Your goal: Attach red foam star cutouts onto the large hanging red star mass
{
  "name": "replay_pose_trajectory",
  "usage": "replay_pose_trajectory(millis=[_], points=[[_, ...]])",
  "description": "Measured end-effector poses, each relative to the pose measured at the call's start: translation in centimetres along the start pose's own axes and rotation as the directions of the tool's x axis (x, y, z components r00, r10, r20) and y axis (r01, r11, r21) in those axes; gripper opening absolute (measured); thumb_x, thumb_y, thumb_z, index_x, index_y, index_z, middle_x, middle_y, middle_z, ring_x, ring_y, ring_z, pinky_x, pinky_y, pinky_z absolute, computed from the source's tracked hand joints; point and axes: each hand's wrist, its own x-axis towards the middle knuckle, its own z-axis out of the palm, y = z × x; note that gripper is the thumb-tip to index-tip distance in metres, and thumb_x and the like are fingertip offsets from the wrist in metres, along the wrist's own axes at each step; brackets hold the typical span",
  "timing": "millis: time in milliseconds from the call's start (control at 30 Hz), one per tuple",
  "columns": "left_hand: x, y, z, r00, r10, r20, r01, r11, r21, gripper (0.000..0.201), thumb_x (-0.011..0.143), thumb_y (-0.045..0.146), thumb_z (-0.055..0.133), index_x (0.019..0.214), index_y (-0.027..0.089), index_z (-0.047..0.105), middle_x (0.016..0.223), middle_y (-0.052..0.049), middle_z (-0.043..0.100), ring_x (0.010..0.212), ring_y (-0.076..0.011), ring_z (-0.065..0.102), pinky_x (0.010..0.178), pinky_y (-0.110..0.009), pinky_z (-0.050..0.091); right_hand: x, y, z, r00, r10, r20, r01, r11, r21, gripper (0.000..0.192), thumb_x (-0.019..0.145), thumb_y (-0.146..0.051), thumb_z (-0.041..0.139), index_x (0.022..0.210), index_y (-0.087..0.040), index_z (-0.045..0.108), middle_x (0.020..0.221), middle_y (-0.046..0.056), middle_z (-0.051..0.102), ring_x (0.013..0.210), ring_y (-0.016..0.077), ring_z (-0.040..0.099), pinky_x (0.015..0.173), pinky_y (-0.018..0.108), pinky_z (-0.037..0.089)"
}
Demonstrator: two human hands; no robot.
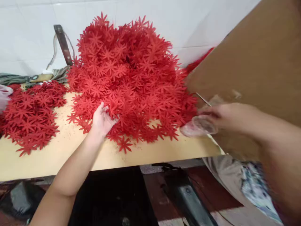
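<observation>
A tall heap of red star-shaped felt cutouts [127, 78] lies on the pale tabletop against the wall. At its front left edge is my left hand [103, 121], palm turned up and fingers apart, touching or very near the cutouts. To the right of the heap my right hand [218, 113], smeared by motion, is closed on a clear, crumpled plastic piece [199, 126] that looks like a small bag. One loose red cutout [124, 144] rests in front of the heap.
A smaller pile of red cutouts [30, 114] sits at the left. A large cardboard panel [254, 62] leans at the right. An upright metal bar [63, 44] and cloth [58, 74] are at the back left. Black equipment [190, 194] stands below the table [80, 163].
</observation>
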Motion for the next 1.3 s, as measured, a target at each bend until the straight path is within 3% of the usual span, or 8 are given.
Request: replay_pose_trajectory(millis=[100, 200, 333, 500, 633, 733, 967, 1300], points=[[0.0, -0.2, 0.4, 0.998, 0.029, 0.06, -0.031, 0.999, 0.032, 0.035, 0.089, 0.041, 0.038, 0.07, 0.016, 0.053, 0.066, 0.0, 0.062, 0.062, -0.0128, 0.06, 0.063, -0.028, 0.047, -1.8, -4.5, -0.9, 0.993, 0.034, -0.116, 0.015, 0.917, 0.399, 0.026, 0.085, -0.034, 0.053, 0.098, -0.018, 0.068, 0.075, 0.009, 0.07, 0.06, 0.017, 0.058, 0.061, 0.033, 0.044], [-0.2, -0.5, 0.6, 0.991, 0.052, 0.123, -0.065, 0.992, 0.106, 0.039, 0.089, 0.046, 0.035, 0.08, 0.016, 0.057, 0.075, -0.003, 0.065, 0.076, -0.015, 0.063, 0.074, -0.03, 0.049, -1.5, -10.4, 0.4, 0.946, -0.171, -0.275, 0.323, 0.554, 0.767, 0.03, 0.076, -0.029, 0.063, 0.103, -0.015, 0.064, 0.093, 0.009, 0.069, 0.074, 0.0147, 0.062, 0.073, 0.03, 0.048], [-0.2, -1.0, 0.0, 0.981, 0.126, 0.149, -0.158, 0.962, 0.222, 0.039, 0.088, 0.048, 0.037, 0.089, 0.016, 0.058, 0.091, -0.006, 0.066, 0.097, -0.0184, 0.062, 0.089, -0.034, 0.047, 1.2, -17.8, 3.3, 0.824, -0.419, -0.381, 0.471, 0.135, 0.872, 0.031, 0.069, -0.034, 0.067, 0.094, -0.016, 0.063, 0.09, 0.006, 0.067, 0.076, 0.0156, 0.061, 0.074, 0.031, 0.049], [1.1, -1.3, -1.8, 0.879, 0.457, 0.134, -0.458, 0.731, 0.506, 0.027, 0.085, 0.037, 0.047, 0.099, 0.02, 0.061, 0.115, -0.005, 0.058, 0.123, -0.0175, 0.046, 0.109, -0.035, 0.033, 3.1, -21.5, 4.5, 0.82, -0.371, -0.436, 0.46, -0.028, 0.888, 0.024, 0.063, -0.034, 0.069, 0.075, -0.017, 0.058, 0.065, -0.004, 0.054, 0.059, 0.0086, 0.046, 0.061, 0.026, 0.04], [1.6, -1.0, -2.8, 0.775, 0.605, 0.183, -0.537, 0.476, 0.697, 0.029, 0.076, 0.033, 0.062, 0.104, 0.025, 0.062, 0.116, -0.005, 0.055, 0.116, -0.018, 0.047, 0.107, -0.036, 0.034, 3.4, -21.9, 4.2, 0.823, -0.384, -0.42, 0.362, -0.216, 0.907, 0.034, 0.057, -0.042, 0.075, 0.071, -0.018, 0.055, 0.063, -0.005, 0.052, 0.058, 0.0076, 0.045, 0.058, 0.024, 0.038], [1.8, -0.5, -3.2, 0.739, 0.647, 0.188, -0.562, 0.437, 0.702, 0.032, 0.074, 0.029, 0.064, 0.105, 0.024, 0.062, 0.112, -0.005, 0.056, 0.105, -0.0158, 0.051, 0.101, -0.034, 0.039, 3.8, -21.9, 4.3, 0.861, -0.319, -0.395, 0.312, -0.28, 0.908, 0.041, 0.055, -0.049, 0.076, 0.067, -0.019, 0.05, 0.059, -0.006, 0.047, 0.055, 0.0069, 0.04, 0.055, 0.023, 0.034], [2.0, -0.9, -2.9, 0.819, 0.51, 0.263, -0.548, 0.559, 0.622, 0.029, 0.074, 0.032, 0.066, 0.1, 0.021, 0.062, 0.097, -0.002, 0.063, 0.093, -0.0126, 0.057, 0.091, -0.029, 0.045, 3.9, -21.1, 4.8, 0.871, -0.246, -0.425, 0.328, -0.351, 0.877, 0.049, 0.056, -0.061, 0.071, 0.06, -0.02, 0.046, 0.055, -0.006, 0.041, 0.054, 0.0071, 0.035, 0.054, 0.023, 0.03], [2.1, -2.5, -2.3, 0.776, 0.563, 0.285, -0.601, 0.521, 0.606, 0.03, 0.069, 0.037, 0.072, 0.092, 0.021, 0.063, 0.081, 0.001, 0.063, 0.076, -0.0083, 0.057, 0.078, -0.023, 0.048, 3.7, -20.7, 4.8, 0.865, -0.129, -0.484, 0.392, -0.428, 0.815, 0.045, 0.063, -0.055, 0.069, 0.059, -0.019, 0.042, 0.057, -0.006, 0.036, 0.056, 0.0059, 0.033, 0.056, 0.023, 0.032]])
